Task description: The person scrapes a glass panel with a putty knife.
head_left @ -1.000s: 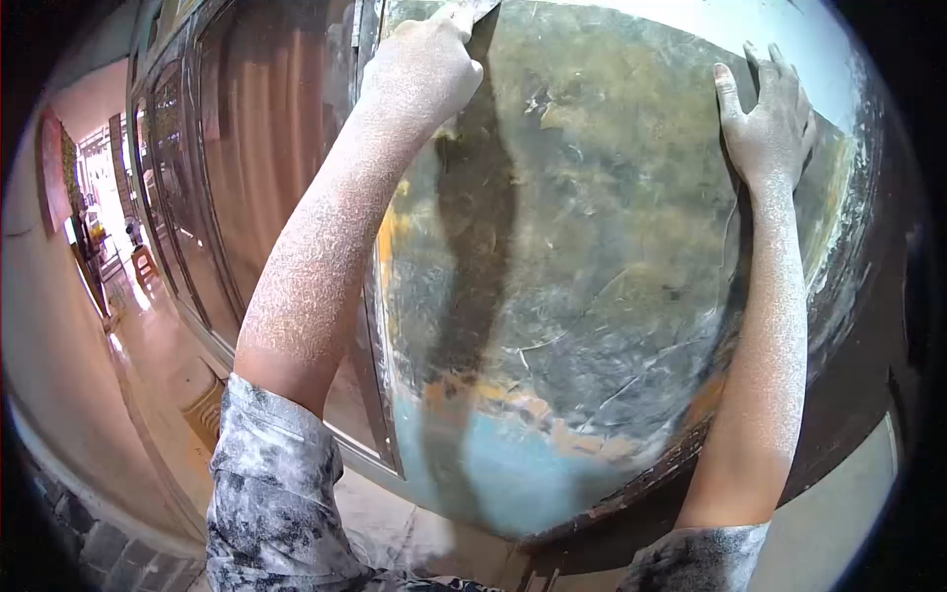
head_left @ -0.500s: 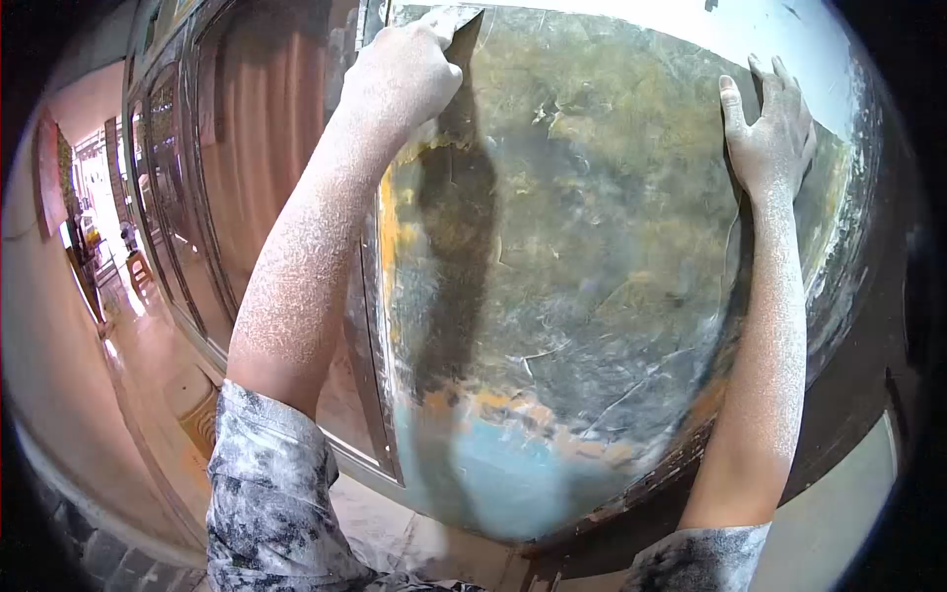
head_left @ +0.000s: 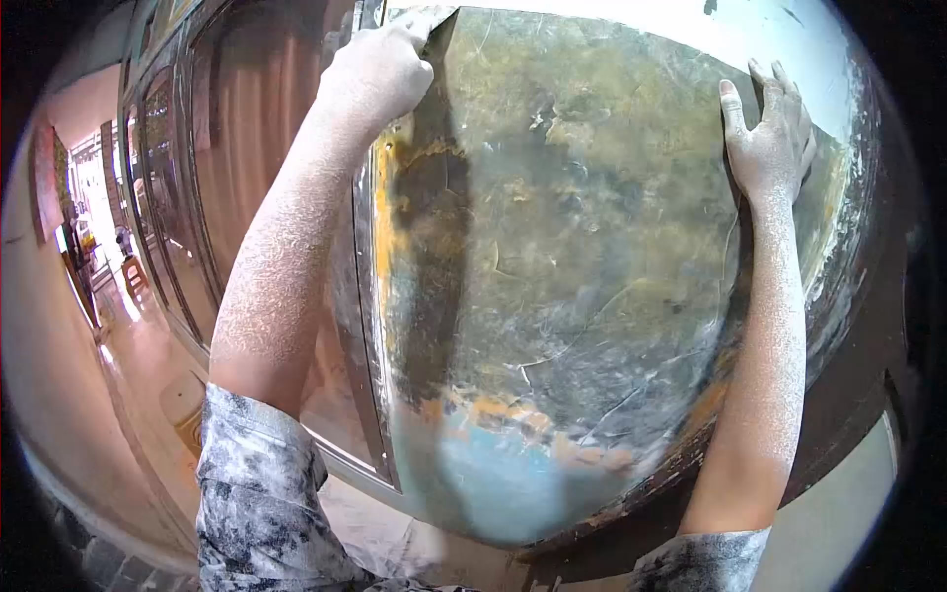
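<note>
Near the top left of the wall, my left hand (head_left: 377,79) is closed around a flat scraper (head_left: 440,15). Its pale blade lies along the border between the white upper coat and the stained green-brown wall (head_left: 592,207); the handle is hidden in my fist. Further right, my right hand (head_left: 774,138) rests on the wall with its fingers spread and nothing in it. White dust covers both hands and forearms. Yellow, orange and light blue patches show along the left and lower parts of the wall.
A dark-framed glass door (head_left: 261,128) with a reddish curtain behind it adjoins the wall on the left. Beyond it, a passage with a shiny floor (head_left: 148,355) leads to a bright opening and a small stool (head_left: 134,274). Dark trim runs along the lower right.
My left hand and the scraper have shifted left along the top border, towards the door frame. My right hand has stayed almost in place.
</note>
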The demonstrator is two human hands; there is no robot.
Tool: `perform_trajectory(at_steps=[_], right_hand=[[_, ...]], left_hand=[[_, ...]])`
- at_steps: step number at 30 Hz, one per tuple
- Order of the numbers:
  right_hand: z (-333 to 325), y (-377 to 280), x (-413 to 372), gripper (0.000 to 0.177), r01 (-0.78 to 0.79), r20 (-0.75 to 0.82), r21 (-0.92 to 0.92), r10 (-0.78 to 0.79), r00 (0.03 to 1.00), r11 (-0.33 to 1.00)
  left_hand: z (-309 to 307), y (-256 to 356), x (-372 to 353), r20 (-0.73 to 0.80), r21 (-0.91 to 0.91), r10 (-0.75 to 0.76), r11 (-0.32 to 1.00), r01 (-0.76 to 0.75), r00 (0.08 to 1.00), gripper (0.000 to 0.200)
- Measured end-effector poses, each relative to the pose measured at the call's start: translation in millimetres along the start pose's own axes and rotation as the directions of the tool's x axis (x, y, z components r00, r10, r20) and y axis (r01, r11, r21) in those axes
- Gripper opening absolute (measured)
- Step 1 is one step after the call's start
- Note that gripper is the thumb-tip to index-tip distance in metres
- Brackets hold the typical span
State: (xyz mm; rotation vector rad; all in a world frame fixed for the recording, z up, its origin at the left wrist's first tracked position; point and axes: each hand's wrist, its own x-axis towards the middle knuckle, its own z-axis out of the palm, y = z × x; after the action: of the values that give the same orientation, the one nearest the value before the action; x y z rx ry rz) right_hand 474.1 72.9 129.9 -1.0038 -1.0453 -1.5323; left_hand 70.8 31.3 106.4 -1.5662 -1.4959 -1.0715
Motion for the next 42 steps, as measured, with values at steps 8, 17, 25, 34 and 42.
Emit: perform_trajectory(at_steps=[8, 17, 25, 34, 42], right_hand=[[-2, -2, -1, 0.057, -0.005, 0.015, -0.016, 0.005, 1.000, 1.000], [-3, -4, -2, 0.057, -0.023, 0.004, 0.013, 0.023, 1.000, 1.000], [0, -2, -1, 0.056, -0.006, 0.014, -0.033, 0.006, 1.000, 0.999], [-1, -3, -1, 0.056, -0.021, 0.011, -0.019, 0.021, 1.000, 1.000], [-2, -4, -1, 0.055, -0.027, -0.004, 0.025, 0.027, 1.000, 0.999]], left_hand=[[-1, -29, 10, -0.014, 0.067, -0.019, 0.998, 0.020, 1.000, 0.040], [0, -48, 19, 0.100, 0.097, -0.016, 0.995, 0.006, 0.995, 0.056], [-1, -46, 10, 0.048, 0.034, -0.003, 0.999, 0.002, 0.999, 0.038], [2, -41, 10, 0.035, 0.068, 0.018, 0.997, -0.020, 0.999, 0.053], [-15, -11, 9, 0.122, 0.037, 0.013, 0.999, -0.017, 0.992, 0.035]])
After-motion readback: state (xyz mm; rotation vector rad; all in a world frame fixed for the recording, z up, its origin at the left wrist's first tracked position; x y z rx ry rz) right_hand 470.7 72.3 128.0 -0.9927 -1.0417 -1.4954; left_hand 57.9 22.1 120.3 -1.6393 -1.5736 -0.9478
